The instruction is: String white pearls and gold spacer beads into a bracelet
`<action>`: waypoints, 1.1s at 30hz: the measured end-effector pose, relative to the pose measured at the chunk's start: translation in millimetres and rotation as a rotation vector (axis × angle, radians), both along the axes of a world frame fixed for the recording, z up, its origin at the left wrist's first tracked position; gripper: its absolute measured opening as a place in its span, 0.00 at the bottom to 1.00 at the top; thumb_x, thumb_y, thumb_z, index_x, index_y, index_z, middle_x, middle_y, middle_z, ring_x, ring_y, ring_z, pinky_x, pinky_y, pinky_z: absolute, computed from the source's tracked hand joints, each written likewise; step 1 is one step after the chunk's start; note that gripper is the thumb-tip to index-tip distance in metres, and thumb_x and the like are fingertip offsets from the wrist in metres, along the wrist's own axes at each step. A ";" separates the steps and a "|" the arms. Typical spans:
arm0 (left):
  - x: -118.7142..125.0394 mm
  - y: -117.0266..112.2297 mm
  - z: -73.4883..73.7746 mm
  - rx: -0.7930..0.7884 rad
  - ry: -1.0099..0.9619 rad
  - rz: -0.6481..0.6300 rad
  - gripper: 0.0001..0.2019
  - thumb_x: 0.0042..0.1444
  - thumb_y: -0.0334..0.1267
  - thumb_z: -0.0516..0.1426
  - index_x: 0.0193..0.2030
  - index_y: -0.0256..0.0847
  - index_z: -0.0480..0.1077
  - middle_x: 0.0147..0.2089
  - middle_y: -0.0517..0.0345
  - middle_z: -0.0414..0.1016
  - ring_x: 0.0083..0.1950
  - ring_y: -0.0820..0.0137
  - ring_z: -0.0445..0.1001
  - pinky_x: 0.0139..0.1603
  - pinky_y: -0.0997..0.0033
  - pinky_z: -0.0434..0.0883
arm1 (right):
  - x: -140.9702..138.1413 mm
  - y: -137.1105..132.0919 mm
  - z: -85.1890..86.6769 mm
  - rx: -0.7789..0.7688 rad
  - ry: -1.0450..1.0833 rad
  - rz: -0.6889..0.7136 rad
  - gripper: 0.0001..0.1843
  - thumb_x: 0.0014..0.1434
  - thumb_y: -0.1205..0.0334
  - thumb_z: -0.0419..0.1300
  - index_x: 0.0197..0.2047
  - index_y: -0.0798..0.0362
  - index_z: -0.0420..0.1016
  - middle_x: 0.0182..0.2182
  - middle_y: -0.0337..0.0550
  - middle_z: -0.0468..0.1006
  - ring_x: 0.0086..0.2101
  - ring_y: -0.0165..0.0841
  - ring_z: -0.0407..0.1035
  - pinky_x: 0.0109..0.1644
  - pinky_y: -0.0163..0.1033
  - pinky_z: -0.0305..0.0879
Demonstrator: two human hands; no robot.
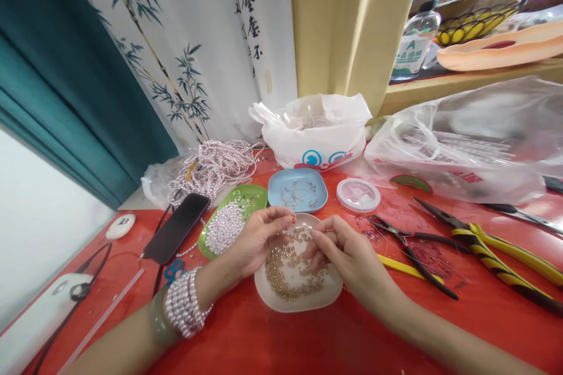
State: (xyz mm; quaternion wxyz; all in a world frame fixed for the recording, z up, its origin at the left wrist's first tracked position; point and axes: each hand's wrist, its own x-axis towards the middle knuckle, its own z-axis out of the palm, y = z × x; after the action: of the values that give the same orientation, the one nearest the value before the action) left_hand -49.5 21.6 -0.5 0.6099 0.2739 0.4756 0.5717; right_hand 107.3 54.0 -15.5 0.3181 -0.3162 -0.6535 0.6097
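Note:
My left hand (266,234) is closed in a pinch above a cream dish (299,303), holding something too small to name. My right hand (338,246) pinches at the dish's right side, its thumb and forefinger on a tiny pale piece I cannot make out. Small gold beads (278,275) lie spread in the dish under both hands. Coils of pearly beads (185,303) wrap my left wrist, beside a greenish bangle (162,316). Left of the dish, a green tray (253,192) holds loose pearly beads (225,228). A blue tray (320,190) with small metal bits sits behind.
Strung beads (215,167) are heaped at the back left, near a phone (176,228). A round clear container (358,194) stands behind my right hand. Black pliers (409,252) and yellow-black pliers (488,246) lie right. Plastic bags (316,135) line the back. A power strip (48,316) lies left.

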 end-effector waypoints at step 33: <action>0.3 0.5 -0.7 0.003 -0.011 0.023 0.07 0.40 0.29 0.64 0.28 0.31 0.71 0.27 0.60 0.69 0.23 0.82 0.67 0.23 0.84 0.65 | 0.7 -0.1 0.0 -0.023 0.022 0.000 0.08 0.59 0.58 0.48 0.30 0.51 0.57 0.22 0.37 0.74 0.20 0.27 0.70 0.24 0.34 0.66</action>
State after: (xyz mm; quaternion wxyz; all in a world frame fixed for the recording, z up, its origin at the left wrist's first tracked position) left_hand -49.3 22.1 -1.2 0.6054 0.2662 0.4745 0.5810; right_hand 108.0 53.9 -15.6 0.3216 -0.3129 -0.6431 0.6206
